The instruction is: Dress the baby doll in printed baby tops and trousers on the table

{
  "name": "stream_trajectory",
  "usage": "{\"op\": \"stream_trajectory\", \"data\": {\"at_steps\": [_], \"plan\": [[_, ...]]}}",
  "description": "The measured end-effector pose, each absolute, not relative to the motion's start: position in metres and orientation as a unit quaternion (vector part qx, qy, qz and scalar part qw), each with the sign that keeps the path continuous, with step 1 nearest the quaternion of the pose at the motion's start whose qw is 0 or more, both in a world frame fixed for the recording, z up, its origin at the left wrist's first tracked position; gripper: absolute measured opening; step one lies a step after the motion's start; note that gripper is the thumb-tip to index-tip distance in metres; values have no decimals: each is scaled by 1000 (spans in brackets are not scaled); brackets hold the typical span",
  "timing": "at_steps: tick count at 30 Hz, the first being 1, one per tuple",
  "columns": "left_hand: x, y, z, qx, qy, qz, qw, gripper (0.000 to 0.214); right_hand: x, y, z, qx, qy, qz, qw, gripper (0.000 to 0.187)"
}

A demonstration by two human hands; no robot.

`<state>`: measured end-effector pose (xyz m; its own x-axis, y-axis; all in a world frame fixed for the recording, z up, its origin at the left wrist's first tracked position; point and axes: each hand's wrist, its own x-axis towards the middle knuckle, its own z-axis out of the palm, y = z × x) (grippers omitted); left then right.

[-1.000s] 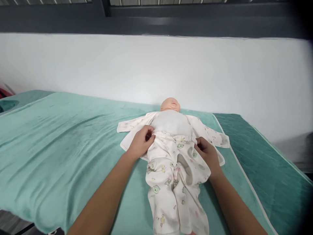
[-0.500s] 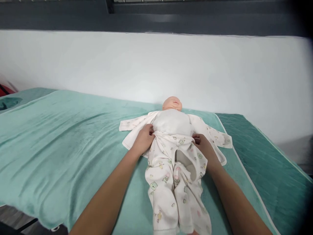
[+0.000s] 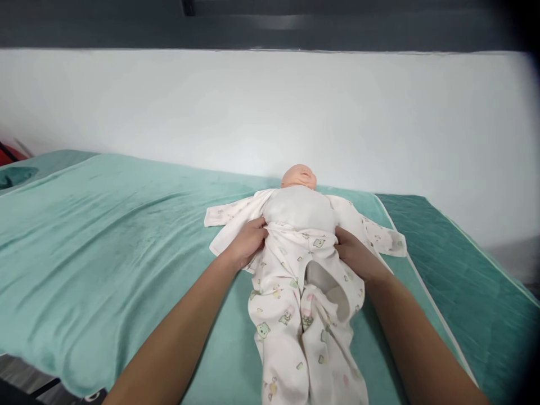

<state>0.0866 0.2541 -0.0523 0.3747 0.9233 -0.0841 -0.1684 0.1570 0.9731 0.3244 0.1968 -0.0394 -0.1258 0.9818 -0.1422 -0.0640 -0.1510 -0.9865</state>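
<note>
A baby doll (image 3: pixel 298 176) lies on its back, head toward the wall, its padded white torso (image 3: pixel 300 208) bare in front. Its patterned jacket (image 3: pixel 383 238) is spread open with both sleeves out to the sides. White printed baby pants (image 3: pixel 282 315) cover the legs and reach the waist, with an opening at the crotch. My left hand (image 3: pixel 250 242) is closed on the waistband at the doll's left-hand side in view. On the opposite side my right hand (image 3: pixel 356 253) grips the waistband too, its fingertips partly hidden by the cloth.
A light green blanket (image 3: pixel 126 236) with folds covers the bed beneath the doll. Darker green quilted fabric (image 3: pixel 459 270) lies at the right. Behind rises a white wall (image 3: pixel 253 112) under a dark rail (image 3: pixel 337 28). Something red (image 3: pixel 12 154) shows at the far left.
My right hand has shifted slightly right, drawing the waistband outward and up; the waistband now lies flatter across the waist. My left hand stays at its side, its fingers tucked in further.
</note>
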Motion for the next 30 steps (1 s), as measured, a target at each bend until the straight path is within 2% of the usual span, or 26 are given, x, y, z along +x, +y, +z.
{"op": "stream_trajectory", "data": {"at_steps": [5,12,14,16,19,26,30], "plan": [[84,256,-51,431,335,407,732,38,321,196,-42,-434,-449,601,498,60],[73,253,-47,479,336,375,719,33,332,189,-42,-439,-454,598,493,54],[73,251,-47,534,359,376,667,25,334,188,-42,-442,-454,597,492,51],[74,248,-48,597,405,395,569,15,333,188,-44,-446,-461,590,490,48],[76,247,-49,649,458,417,442,11,331,190,-48,-456,-488,564,486,45],[75,246,-49,687,456,393,408,16,331,195,-56,-584,-554,356,474,25],[74,242,-48,700,479,429,311,13,329,192,-56,-624,-540,248,507,21]]}}
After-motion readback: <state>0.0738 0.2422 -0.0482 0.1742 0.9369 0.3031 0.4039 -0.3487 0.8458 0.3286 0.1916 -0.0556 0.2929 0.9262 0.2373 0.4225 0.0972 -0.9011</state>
